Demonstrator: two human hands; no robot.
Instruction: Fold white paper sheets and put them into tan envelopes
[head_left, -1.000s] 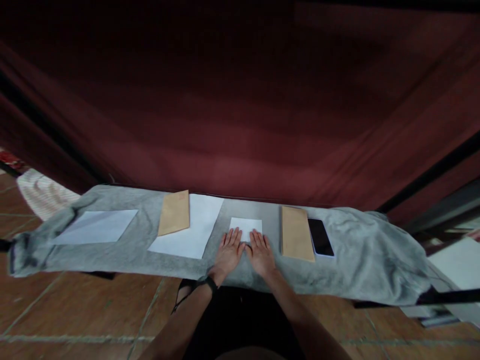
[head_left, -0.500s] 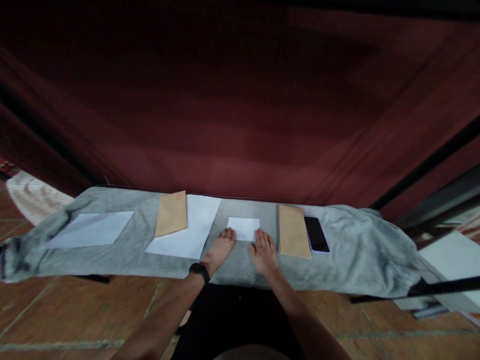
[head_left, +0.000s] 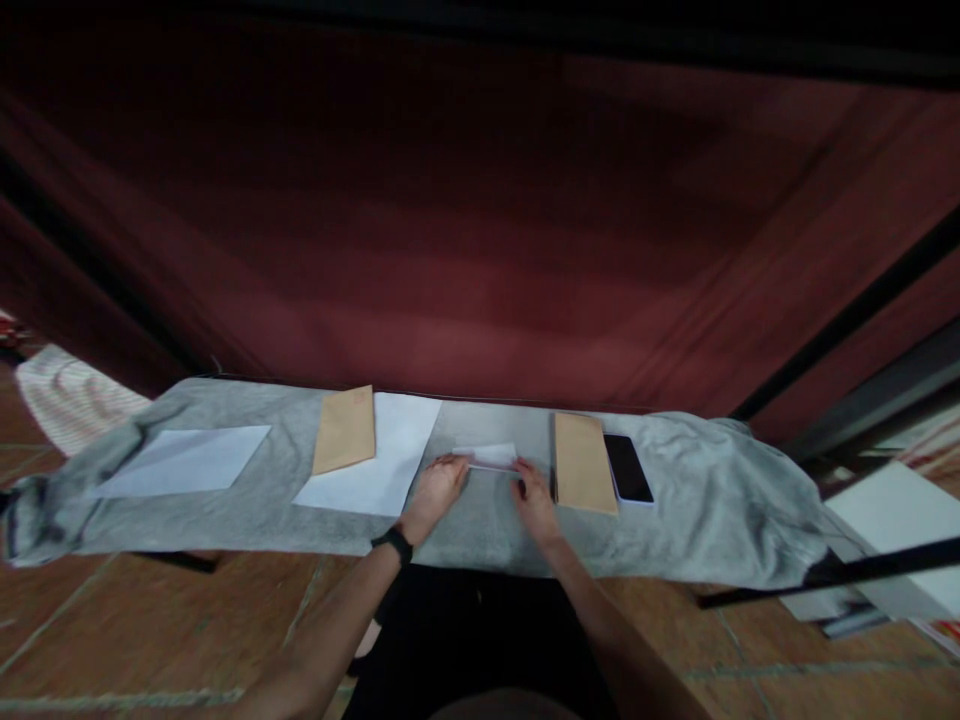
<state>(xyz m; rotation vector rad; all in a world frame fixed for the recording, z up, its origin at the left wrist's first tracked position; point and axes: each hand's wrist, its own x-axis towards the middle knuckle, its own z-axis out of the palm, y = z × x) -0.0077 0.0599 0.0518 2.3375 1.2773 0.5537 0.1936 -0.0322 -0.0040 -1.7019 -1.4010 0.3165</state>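
A small folded sheet of white paper lies on the grey cloth in front of me, its near edge raised a little. At its left end, my left hand pinches the near corner, with a black band on the wrist. My right hand has its fingers closed on the near right corner. The fingertips partly cover both ends of the paper. To the right of my right hand lies a stack of brown envelopes.
The grey cloth covers a long bench. Left of my hands, a brown envelope overlaps a white sheet. Another white sheet lies farther left. A phone rests beside the envelope stack. Behind rises a dark red panel.
My hands lay flat on the paper's sides; now the fingers have closed on its near corners. The near edge has lifted and moved away from me, so the paper looks narrower.
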